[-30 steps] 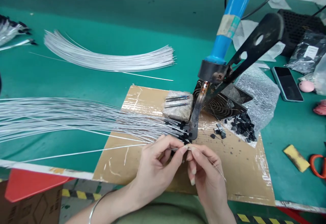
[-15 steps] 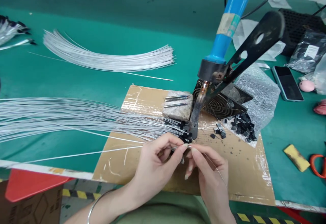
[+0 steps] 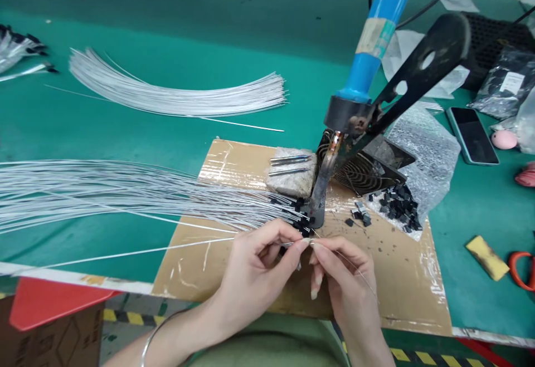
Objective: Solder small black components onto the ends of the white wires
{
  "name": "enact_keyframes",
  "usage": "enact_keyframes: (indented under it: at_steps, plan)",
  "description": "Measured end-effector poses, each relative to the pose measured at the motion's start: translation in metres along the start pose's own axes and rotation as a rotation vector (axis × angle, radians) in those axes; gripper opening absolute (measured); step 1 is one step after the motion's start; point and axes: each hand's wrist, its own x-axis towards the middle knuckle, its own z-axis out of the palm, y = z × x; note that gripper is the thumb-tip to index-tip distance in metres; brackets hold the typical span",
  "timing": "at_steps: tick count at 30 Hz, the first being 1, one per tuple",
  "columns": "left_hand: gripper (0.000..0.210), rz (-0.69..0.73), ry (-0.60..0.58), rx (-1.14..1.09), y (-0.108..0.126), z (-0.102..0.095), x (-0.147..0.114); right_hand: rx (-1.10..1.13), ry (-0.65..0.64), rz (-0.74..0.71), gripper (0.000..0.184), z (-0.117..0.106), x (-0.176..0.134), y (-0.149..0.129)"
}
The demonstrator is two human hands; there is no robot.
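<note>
My left hand is closed in a pinch on a single white wire, which trails off to the left. Its fingertips meet those of my right hand over the cardboard. Also pinched, my right hand has a thin strand of solder wire running across its fingers. The wire's end between the fingertips is too small to make out. Just beyond my fingers stands the tip of a soldering iron, angled down in a black metal bracket. Many white wires with black connectors at their ends lie beside it.
Beneath the work is a cardboard sheet. Loose black connectors lie on bubble wrap at right, near a dark fan. A phone, yellow sponge and another wire bundle rest on the green mat.
My right hand has shifted very slightly, and its lower fingers have moved a little right and down. The left hand keeps nearly the same pinch.
</note>
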Motion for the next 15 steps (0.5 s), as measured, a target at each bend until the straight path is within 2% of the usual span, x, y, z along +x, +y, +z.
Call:
enact_keyframes:
  at_steps: [4,7,15]
  plan:
    - [0.017,0.071,-0.013,0.048,0.004,-0.002,0.002,0.019,-0.061,0.106,0.017,-0.003,0.004,-0.01]
    - [0.018,0.115,0.003,0.086,0.005,-0.002,0.002,0.02,-0.057,0.129,0.021,-0.003,0.006,-0.014]
    - [0.018,0.041,0.038,0.032,-0.002,0.002,0.0,0.068,-0.042,0.1,0.018,0.001,0.005,-0.009]
